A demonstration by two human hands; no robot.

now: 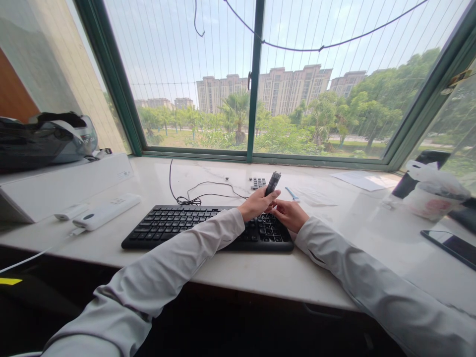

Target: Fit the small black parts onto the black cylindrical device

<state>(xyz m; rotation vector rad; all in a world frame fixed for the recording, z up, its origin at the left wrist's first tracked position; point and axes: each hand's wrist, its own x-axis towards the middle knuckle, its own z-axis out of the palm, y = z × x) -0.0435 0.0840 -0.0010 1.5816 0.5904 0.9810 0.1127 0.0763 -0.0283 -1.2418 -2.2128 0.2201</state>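
Note:
A black keyboard (174, 225) lies on the white countertop, with some keycaps off its number pad (273, 229). Above that end, my left hand (256, 202) is closed around a short black stick-like tool (273, 183), its grey-black end pointing up and away; the exact kind is unclear. My right hand (290, 214) rests at the number pad, fingers pinched close to the left hand's fingertips. Whatever is between them is too small or hidden. Several loose black keycaps (258, 182) lie behind the hands. A thin blue-and-white stick (292, 193) is beside them.
A black cable (189, 201) coils behind the keyboard. To the left are a white power strip-like device (107, 212) and a long white box (74, 183) bearing a helmet (70, 136). A plastic bag (433, 193), paper (366, 179) and phone (453, 245) lie right.

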